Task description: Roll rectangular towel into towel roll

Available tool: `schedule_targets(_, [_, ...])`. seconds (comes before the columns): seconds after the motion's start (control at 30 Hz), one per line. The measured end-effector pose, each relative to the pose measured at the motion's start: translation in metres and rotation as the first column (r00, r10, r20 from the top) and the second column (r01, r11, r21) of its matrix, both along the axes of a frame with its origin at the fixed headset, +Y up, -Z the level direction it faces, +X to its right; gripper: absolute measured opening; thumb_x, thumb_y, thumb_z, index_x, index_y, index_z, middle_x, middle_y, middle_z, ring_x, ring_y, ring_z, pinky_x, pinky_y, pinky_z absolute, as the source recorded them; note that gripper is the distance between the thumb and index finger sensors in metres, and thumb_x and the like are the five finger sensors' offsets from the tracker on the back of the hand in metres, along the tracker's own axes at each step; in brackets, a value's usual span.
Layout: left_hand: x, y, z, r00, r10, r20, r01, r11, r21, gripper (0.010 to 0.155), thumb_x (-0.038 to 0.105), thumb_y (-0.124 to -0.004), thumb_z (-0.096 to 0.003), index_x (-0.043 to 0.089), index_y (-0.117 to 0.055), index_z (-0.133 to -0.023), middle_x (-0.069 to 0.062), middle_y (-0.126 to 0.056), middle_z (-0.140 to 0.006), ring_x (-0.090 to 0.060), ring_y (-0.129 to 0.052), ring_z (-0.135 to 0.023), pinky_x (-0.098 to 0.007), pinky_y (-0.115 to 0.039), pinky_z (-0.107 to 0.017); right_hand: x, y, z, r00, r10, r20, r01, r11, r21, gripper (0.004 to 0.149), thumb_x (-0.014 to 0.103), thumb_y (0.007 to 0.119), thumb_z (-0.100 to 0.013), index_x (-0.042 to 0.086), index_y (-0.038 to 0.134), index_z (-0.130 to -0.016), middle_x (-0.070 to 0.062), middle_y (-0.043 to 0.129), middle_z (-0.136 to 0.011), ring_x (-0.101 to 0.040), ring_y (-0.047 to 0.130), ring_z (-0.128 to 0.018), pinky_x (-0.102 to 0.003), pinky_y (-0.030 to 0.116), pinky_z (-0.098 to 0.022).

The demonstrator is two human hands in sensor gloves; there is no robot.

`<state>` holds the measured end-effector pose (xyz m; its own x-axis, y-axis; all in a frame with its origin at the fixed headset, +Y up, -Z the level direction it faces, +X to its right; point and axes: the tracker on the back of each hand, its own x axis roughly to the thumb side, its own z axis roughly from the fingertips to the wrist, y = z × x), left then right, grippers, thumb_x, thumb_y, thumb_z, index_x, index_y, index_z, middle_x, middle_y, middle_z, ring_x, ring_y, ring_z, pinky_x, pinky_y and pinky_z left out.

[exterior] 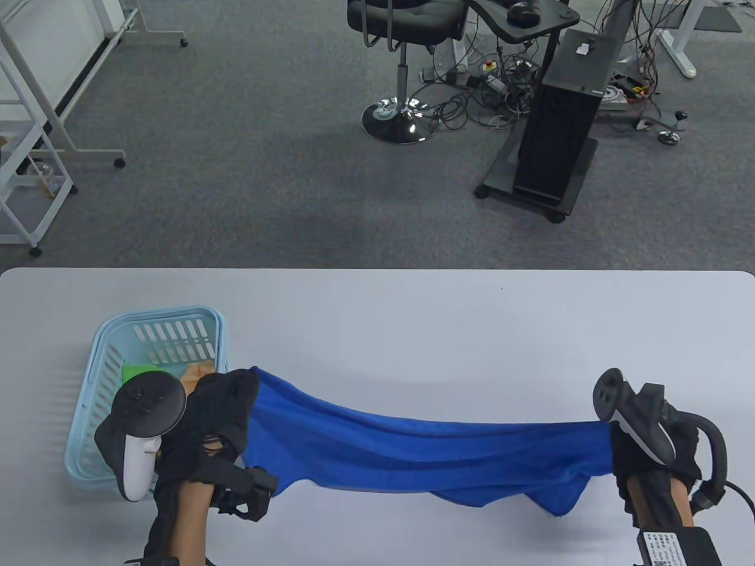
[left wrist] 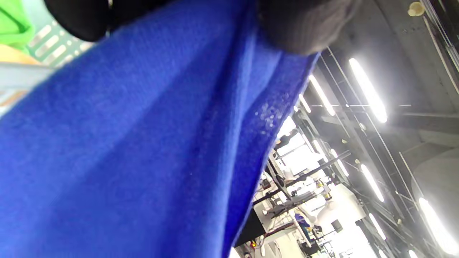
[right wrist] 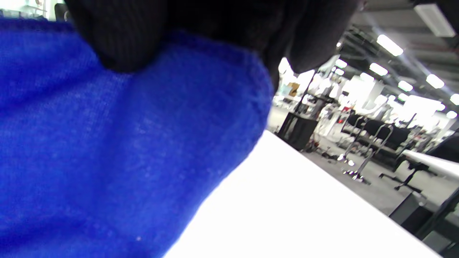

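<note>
Table view has two hands at the near edge, one towel (exterior: 424, 454) stretched between them, and one basket (exterior: 94, 377) on the desk (exterior: 413, 318). So the left hand (exterior: 218, 413) is clamped on the towel's left end, and the right hand (exterior: 643, 448) is pinching the right end, each with a tracker on its back. Towel is a deep blue, fuzzy rectangle, not rolled at all, pulled out sideways across the front of the desk with long folds running along it and its lower edge sagging in a droopy flap near the right. Both wrist views are mostly filled with blue cloth, black gloved fingers (right wrist: 122, 39) curled over the edge. Basket is pale blue plastic with slotted walls, just behind the left hand, with something green and something tan inside. Further back there's grey carpet, one black stool (exterior: 401, 35) and one black stand (exterior: 560, 135) with tangled cables.
</note>
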<state>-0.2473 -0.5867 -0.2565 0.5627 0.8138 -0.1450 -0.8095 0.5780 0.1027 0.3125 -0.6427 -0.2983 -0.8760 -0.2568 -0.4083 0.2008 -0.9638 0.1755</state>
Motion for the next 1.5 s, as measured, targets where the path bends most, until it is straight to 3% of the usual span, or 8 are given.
schedule_targets(0.23, [-0.004, 0.011, 0.000, 0.994, -0.088, -0.062, 0.088, 0.996, 0.006, 0.046, 0.026, -0.082, -0.0446, 0.032, -0.085, -0.091, -0.013, -0.098, -0.059, -0.039, -0.098, -0.061, -0.064, -0.071, -0.054, 0.004, 0.000, 0.000, 1.000, 0.024, -0.010, -0.024, 0.999, -0.021, 0.048, 0.027, 0.083, -0.032, 0.025, 0.078, -0.080, 0.000, 0.093, -0.066, -0.025, 0.097, -0.061, -0.055, 0.067, -0.064])
schedule_targets(0.43, [-0.007, 0.025, -0.005, 0.965, -0.203, -0.163, 0.209, 0.978, 0.017, 0.042, 0.032, -0.082, -0.0416, 0.020, -0.091, -0.081, -0.010, -0.105, -0.058, -0.037, -0.104, -0.059, -0.061, -0.076, -0.051, 0.015, 0.002, -0.003, 1.000, 0.013, -0.001, -0.013, 1.000, -0.023, 0.062, 0.021, 0.083, -0.033, 0.024, 0.067, -0.094, 0.001, 0.086, -0.076, -0.024, 0.093, -0.069, -0.055, 0.064, -0.066])
schedule_targets(0.97, [-0.051, 0.019, 0.003, 0.922, -0.174, -0.346, 0.199, 0.979, 0.037, 0.042, 0.034, -0.081, -0.0436, 0.020, -0.092, -0.081, -0.013, -0.099, -0.076, -0.041, -0.097, -0.070, -0.061, -0.074, -0.053, 0.035, 0.004, 0.002, 0.997, -0.039, 0.062, 0.043, 0.998, -0.051, 0.044, 0.030, 0.083, -0.033, 0.026, 0.090, -0.076, -0.002, 0.080, -0.078, -0.028, 0.087, -0.071, -0.058, 0.061, -0.067])
schedule_targets(1.03, [-0.044, 0.019, 0.002, 0.918, -0.239, -0.317, 0.260, 0.965, 0.023, 0.041, 0.033, -0.086, -0.0425, 0.015, -0.098, -0.077, -0.018, -0.085, -0.090, -0.032, -0.098, -0.052, -0.057, -0.077, -0.044, 0.039, 0.007, 0.002, 0.991, -0.096, 0.088, 0.101, 0.993, -0.059, 0.046, 0.036, 0.080, -0.033, 0.025, 0.090, -0.076, -0.003, 0.078, -0.080, -0.025, 0.092, -0.059, -0.052, 0.072, -0.058])
schedule_targets(1.27, [-0.006, 0.017, -0.021, 0.982, -0.110, -0.154, 0.112, 0.994, 0.007, 0.043, 0.033, -0.077, -0.0465, 0.016, -0.086, -0.085, -0.018, -0.097, -0.083, -0.002, -0.102, -0.004, -0.032, -0.091, -0.009, 0.037, 0.017, -0.001, 0.872, -0.477, 0.108, 0.461, 0.876, 0.144, 0.046, 0.035, 0.080, -0.033, 0.020, 0.092, -0.075, -0.012, 0.087, -0.082, -0.015, 0.102, -0.027, -0.043, 0.086, -0.036])
schedule_targets(1.33, [0.004, 0.015, -0.031, 0.992, 0.048, -0.119, -0.045, 0.999, 0.030, 0.045, 0.031, -0.073, -0.0475, 0.011, -0.079, -0.087, -0.024, -0.095, -0.083, -0.006, -0.112, -0.013, -0.036, -0.094, -0.012, 0.037, 0.023, -0.005, 0.813, -0.574, 0.102, 0.544, 0.810, 0.221, 0.046, 0.028, 0.082, -0.033, 0.019, 0.092, -0.077, -0.014, 0.089, -0.081, -0.014, 0.107, -0.029, -0.041, 0.090, -0.035])
schedule_targets(1.43, [0.021, 0.007, -0.049, 0.967, 0.254, -0.021, -0.253, 0.967, 0.026, 0.048, 0.031, -0.067, -0.0490, 0.003, -0.070, -0.088, -0.030, -0.085, -0.089, -0.035, -0.107, -0.064, -0.057, -0.082, -0.047, 0.043, 0.028, -0.010, 0.695, -0.713, 0.090, 0.659, 0.682, 0.316, 0.043, 0.024, 0.084, -0.032, 0.019, 0.093, -0.074, -0.013, 0.099, -0.069, -0.008, 0.110, -0.024, -0.036, 0.094, -0.030])
schedule_targets(1.5, [0.027, 0.002, -0.060, 0.963, 0.270, -0.016, -0.270, 0.962, 0.036, 0.048, 0.032, -0.067, -0.0489, 0.004, -0.071, -0.087, -0.028, -0.083, -0.091, -0.037, -0.103, -0.070, -0.060, -0.077, -0.052, 0.047, 0.029, -0.012, 0.611, -0.787, 0.083, 0.712, 0.593, 0.376, 0.043, 0.024, 0.083, -0.032, 0.018, 0.093, -0.074, -0.014, 0.100, -0.066, -0.010, 0.112, -0.036, -0.038, 0.093, -0.038])
